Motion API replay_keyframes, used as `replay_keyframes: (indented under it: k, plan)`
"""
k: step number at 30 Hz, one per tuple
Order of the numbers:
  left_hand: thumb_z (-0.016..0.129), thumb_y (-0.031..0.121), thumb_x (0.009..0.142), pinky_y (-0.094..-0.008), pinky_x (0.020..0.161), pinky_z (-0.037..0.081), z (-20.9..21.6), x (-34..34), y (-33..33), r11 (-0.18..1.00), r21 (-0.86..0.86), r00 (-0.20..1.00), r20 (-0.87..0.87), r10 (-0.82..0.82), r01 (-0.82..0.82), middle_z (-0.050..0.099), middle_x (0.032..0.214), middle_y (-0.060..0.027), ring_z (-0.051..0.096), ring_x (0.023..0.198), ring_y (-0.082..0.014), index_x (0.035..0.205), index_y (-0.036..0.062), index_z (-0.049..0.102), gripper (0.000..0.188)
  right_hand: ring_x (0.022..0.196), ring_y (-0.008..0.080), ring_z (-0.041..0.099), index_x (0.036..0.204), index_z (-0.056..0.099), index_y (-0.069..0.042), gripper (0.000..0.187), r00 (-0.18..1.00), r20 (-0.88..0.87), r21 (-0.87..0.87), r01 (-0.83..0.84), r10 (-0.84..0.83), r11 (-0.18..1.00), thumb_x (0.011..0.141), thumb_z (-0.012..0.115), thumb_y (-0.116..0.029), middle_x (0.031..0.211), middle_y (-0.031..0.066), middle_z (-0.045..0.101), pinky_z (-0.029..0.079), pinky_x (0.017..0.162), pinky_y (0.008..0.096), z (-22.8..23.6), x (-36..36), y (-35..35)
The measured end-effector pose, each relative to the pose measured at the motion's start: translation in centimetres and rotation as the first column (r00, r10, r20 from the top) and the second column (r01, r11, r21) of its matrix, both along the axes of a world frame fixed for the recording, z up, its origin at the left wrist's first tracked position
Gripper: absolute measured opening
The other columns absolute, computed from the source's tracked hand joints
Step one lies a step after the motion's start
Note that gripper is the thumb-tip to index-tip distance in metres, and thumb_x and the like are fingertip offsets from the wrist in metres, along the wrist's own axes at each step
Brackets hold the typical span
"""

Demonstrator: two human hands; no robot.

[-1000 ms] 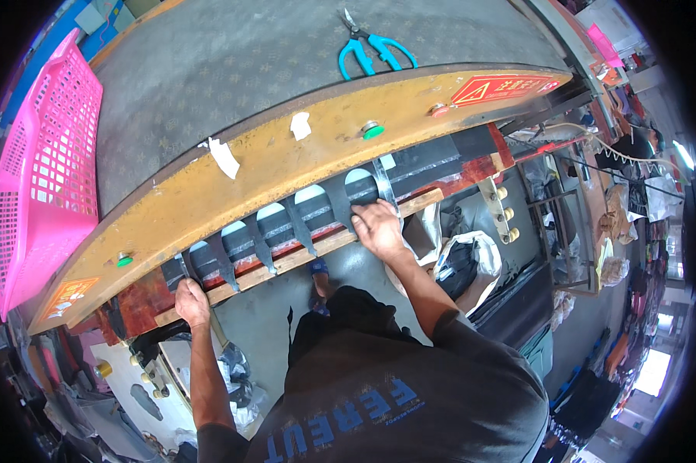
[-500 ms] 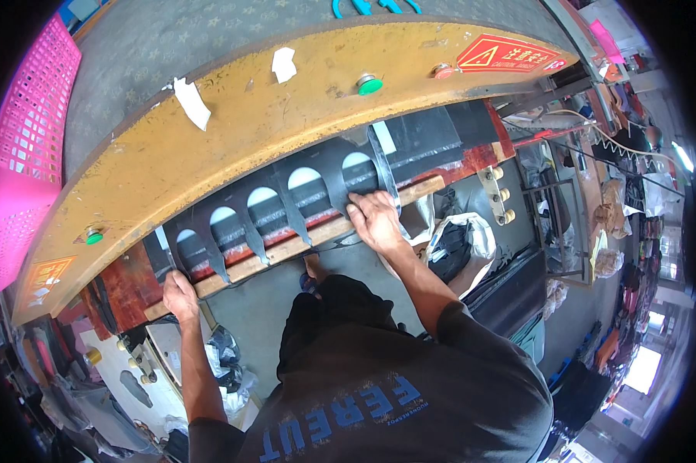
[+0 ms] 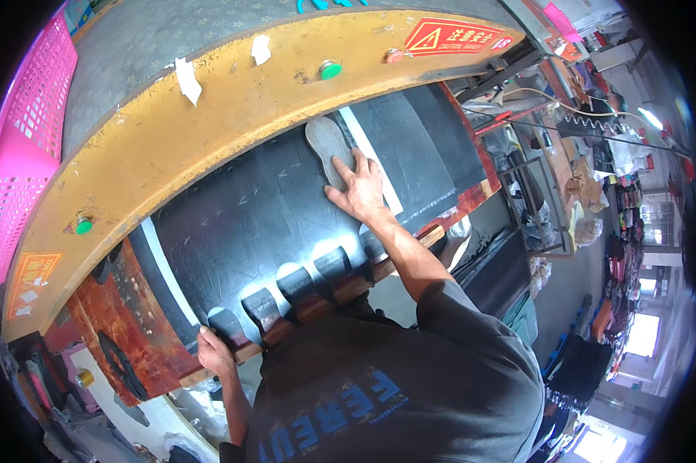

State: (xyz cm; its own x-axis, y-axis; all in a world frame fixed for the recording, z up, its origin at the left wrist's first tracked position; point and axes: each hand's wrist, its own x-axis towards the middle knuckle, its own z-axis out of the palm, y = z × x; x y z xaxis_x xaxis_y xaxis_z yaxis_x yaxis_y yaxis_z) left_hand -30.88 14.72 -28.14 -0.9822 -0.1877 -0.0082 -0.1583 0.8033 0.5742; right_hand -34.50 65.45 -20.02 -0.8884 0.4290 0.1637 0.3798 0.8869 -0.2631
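A black sheet (image 3: 240, 204) with pale strips along its two sides covers the work board, and sole-shaped cut-outs line its near edge. On the far right part of the sheet lies a grey sole-shaped piece (image 3: 322, 139); I cannot tell whether it is a cutting die. My right hand (image 3: 356, 187) rests over its near end, fingers spread, partly hiding it. At the sheet's near left corner, my left hand (image 3: 215, 351) is closed on the edge, thumb on top. The cut-out edge hangs over the board's near side, against my shirt.
A yellow machine beam (image 3: 232, 85) with green buttons spans the far side. The reddish worn board (image 3: 124, 309) shows at the left, with a black looped piece (image 3: 120, 363) on it. A pink basket (image 3: 24, 147) stands far left, a metal frame (image 3: 529, 208) at the right.
The black sheet has come toward me, its cut-out edge now past the board's near side. My right hand has moved from that edge to the sole-shaped piece. My left hand has come nearer.
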Motion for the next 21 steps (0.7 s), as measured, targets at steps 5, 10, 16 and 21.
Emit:
replay_keyframes:
  k: [5,10,16,21]
  plan:
    - [0.047,0.049,0.112,-0.0499,0.074,0.053,-0.8,2.4,0.0,0.998,0.057,0.999,0.038,0.017,-0.019,0.074,0.085,-0.0214,0.071,0.077,-0.0394,0.093,0.0016,0.073,0.057,0.141,0.0307,0.056,0.131,0.078,-0.007,0.06,0.961,-0.277,-0.617,-0.171,-0.009,0.768,0.074,0.092,-0.022,0.152,0.0192,0.059,0.047,0.116,0.0386,2.1,4.7,5.8]
    - [0.049,0.048,0.112,-0.0485,0.073,0.053,-1.4,2.9,-0.3,0.992,0.12,1.0,-0.011,-0.023,0.024,0.075,0.084,-0.0193,0.07,0.076,-0.0369,0.093,0.0006,0.073,0.057,0.134,0.0273,0.062,0.125,0.08,-0.005,0.058,0.936,-0.314,-0.589,-0.06,-0.16,0.806,0.071,0.092,-0.022,0.145,0.0164,0.065,0.049,0.113,0.0378,3.2,11.1,10.7]
    - [0.049,0.044,0.113,-0.0401,0.067,0.053,-0.8,1.3,-0.2,0.962,0.273,0.993,0.12,-0.006,-0.027,0.066,0.071,-0.0093,0.064,0.065,-0.0217,0.098,0.0,0.072,0.052,0.137,0.0326,0.06,0.13,0.076,-0.01,0.063,0.93,-0.12,-0.144,0.331,-0.348,0.933,0.076,0.085,-0.039,0.146,0.0151,0.064,0.049,0.115,0.0413,-1.0,12.2,13.7]
    - [0.054,0.037,0.114,-0.0274,0.058,0.051,1.3,0.6,-0.7,0.718,0.661,0.937,0.348,-0.036,-0.218,0.067,0.078,-0.0022,0.06,0.062,-0.0098,0.107,-0.0028,0.073,0.045,0.122,0.0405,0.068,0.116,0.081,-0.013,0.038,0.964,-0.131,0.14,0.247,-0.229,0.959,0.089,0.075,-0.039,0.134,0.0147,0.074,0.053,0.106,0.0493,-2.9,15.1,12.2]
